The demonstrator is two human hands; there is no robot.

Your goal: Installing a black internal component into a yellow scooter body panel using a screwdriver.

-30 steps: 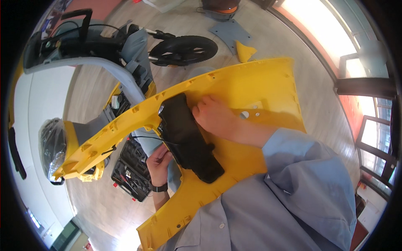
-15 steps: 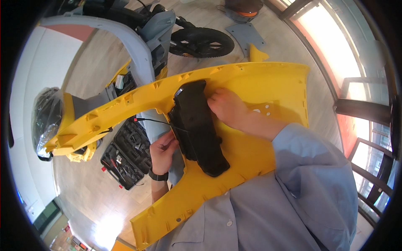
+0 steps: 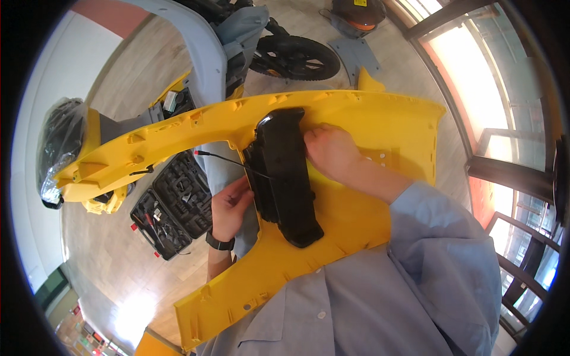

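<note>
A large yellow plastic vehicle panel [image 3: 368,196] lies across my lap, its ribbed, clip-edged inner side facing up. Against its middle sits a long black plastic box [image 3: 291,178]. From the box a thin black cable [image 3: 228,158] with a red-tipped plug sticks out to the left. My left hand [image 3: 230,207], a dark watch on its wrist, is closed at the box's left edge; its fingertips are partly hidden. My right hand [image 3: 332,153] is curled closed against the box's upper right side, on the panel. What either hand pinches is too hidden to make out.
An open black tool case [image 3: 172,207] lies on the floor at left. Beyond the panel stand a partly dismantled scooter with a grey frame [image 3: 205,53] and a black wheel [image 3: 297,57]. A grey plate [image 3: 354,54] and a dark helmet-like object [image 3: 356,16] are farther back.
The view has shifted slightly, so the background sits a little differently. Both hands keep nearly the same places at the black box, with only small finger movement.
</note>
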